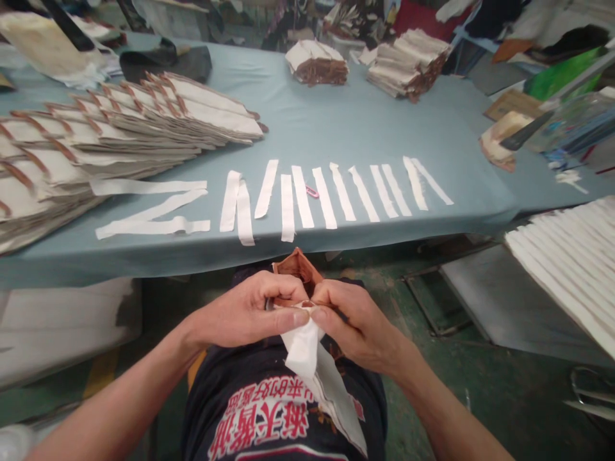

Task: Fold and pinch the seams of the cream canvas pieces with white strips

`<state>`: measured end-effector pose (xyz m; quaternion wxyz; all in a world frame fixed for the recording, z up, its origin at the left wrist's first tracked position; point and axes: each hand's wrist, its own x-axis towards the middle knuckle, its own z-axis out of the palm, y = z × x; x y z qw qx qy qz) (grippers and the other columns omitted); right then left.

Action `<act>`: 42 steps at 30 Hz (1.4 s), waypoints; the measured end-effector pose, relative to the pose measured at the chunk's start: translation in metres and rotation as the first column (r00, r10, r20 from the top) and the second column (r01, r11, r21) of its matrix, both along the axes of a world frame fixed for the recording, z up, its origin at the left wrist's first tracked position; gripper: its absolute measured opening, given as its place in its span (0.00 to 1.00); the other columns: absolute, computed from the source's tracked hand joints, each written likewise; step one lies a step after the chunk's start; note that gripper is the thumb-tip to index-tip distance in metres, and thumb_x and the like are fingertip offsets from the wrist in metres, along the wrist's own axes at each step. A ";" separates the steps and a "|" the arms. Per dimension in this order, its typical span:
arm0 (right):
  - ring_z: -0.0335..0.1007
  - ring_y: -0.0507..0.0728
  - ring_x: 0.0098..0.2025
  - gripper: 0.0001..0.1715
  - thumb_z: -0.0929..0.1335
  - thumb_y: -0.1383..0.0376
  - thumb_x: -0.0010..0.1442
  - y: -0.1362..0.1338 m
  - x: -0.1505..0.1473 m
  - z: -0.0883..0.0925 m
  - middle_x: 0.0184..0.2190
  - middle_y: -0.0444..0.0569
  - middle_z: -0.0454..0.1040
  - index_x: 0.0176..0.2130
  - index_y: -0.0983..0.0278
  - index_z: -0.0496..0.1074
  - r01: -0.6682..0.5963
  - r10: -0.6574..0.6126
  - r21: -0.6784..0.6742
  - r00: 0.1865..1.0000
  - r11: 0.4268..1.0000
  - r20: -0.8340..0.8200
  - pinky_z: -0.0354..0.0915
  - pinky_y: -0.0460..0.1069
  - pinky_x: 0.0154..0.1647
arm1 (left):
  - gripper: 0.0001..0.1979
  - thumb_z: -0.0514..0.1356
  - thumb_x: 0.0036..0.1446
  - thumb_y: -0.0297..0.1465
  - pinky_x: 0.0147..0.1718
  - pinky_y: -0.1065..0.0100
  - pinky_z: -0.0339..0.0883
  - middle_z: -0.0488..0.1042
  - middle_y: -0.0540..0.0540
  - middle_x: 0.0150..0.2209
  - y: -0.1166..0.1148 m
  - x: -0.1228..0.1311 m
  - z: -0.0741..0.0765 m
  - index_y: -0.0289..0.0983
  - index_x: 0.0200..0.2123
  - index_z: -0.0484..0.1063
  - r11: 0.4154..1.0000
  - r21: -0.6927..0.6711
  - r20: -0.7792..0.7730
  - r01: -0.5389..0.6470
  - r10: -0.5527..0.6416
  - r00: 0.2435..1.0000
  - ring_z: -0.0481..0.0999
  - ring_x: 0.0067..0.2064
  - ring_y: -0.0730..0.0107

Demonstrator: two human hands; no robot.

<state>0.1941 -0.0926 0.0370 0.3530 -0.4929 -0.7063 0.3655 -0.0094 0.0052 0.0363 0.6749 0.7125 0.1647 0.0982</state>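
Close to my body, above my lap, my left hand [254,307] and my right hand [358,320] pinch the same brown-and-white piece [294,264] between thumbs and fingertips. Its folded brown part, which looks like leather or cloth, stands up beyond my fingers. Below my thumbs hangs a short white strip [303,353], and a long pale panel [339,394] trails down to the right over my dark printed clothing. The thumb tips almost meet at the pinched edge. My fingers hide most of the fold between them.
On the blue-covered table [269,134] lies a row of white strips [324,198] with a small pink object [312,191] among them. Overlapping white-and-brown pieces [192,121] spread at the left. Two bundles [317,63] sit at the back. White layered material [571,250] stands right.
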 end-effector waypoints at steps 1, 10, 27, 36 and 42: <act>0.59 0.51 0.27 0.14 0.64 0.62 0.68 0.000 0.002 0.003 0.25 0.40 0.66 0.29 0.61 0.63 -0.014 0.015 -0.061 1.000 0.998 0.016 0.54 0.47 0.30 | 0.15 0.59 0.66 0.38 0.27 0.72 0.54 0.63 0.53 0.27 -0.001 -0.001 0.003 0.33 0.31 0.70 0.998 0.052 -0.012 -0.019 0.020 1.000 0.59 0.29 0.75; 0.53 0.47 0.23 0.14 0.67 0.67 0.56 -0.006 -0.003 0.037 0.19 0.36 0.57 0.23 0.62 0.58 -0.038 0.069 -0.127 0.965 0.991 0.253 0.46 0.47 0.26 | 0.05 0.58 0.62 0.27 0.24 0.73 0.52 0.61 0.57 0.25 -0.020 -0.006 0.017 0.36 0.32 0.68 0.946 0.310 0.052 -0.091 0.079 0.996 0.57 0.25 0.78; 0.47 0.47 0.22 0.22 0.74 0.50 0.55 -0.033 -0.015 0.038 0.20 0.37 0.58 0.29 0.64 0.68 -0.181 -0.077 -0.486 0.882 0.855 -0.465 0.47 0.44 0.21 | 0.07 0.51 0.72 0.23 0.38 0.69 0.74 0.78 0.40 0.38 -0.055 -0.020 0.018 0.34 0.47 0.67 0.469 0.809 0.438 -0.354 -0.080 0.895 0.78 0.38 0.66; 0.47 0.46 0.19 0.30 0.73 0.43 0.60 -0.039 -0.015 0.023 0.19 0.37 0.58 0.27 0.64 0.66 -0.203 -0.167 -0.478 0.764 0.854 -0.623 0.46 0.43 0.18 | 0.08 0.50 0.73 0.25 0.31 0.71 0.73 0.79 0.39 0.36 -0.055 -0.005 0.012 0.35 0.47 0.68 0.307 0.835 0.504 -0.457 -0.092 0.859 0.77 0.32 0.69; 0.43 0.46 0.21 0.32 0.72 0.42 0.61 -0.047 -0.007 0.030 0.20 0.35 0.54 0.26 0.62 0.61 -0.224 -0.137 -0.475 0.779 0.851 -0.612 0.45 0.43 0.19 | 0.06 0.54 0.68 0.22 0.27 0.72 0.68 0.79 0.45 0.31 -0.059 0.011 0.019 0.38 0.41 0.67 0.242 0.845 0.508 -0.476 -0.085 0.857 0.75 0.27 0.72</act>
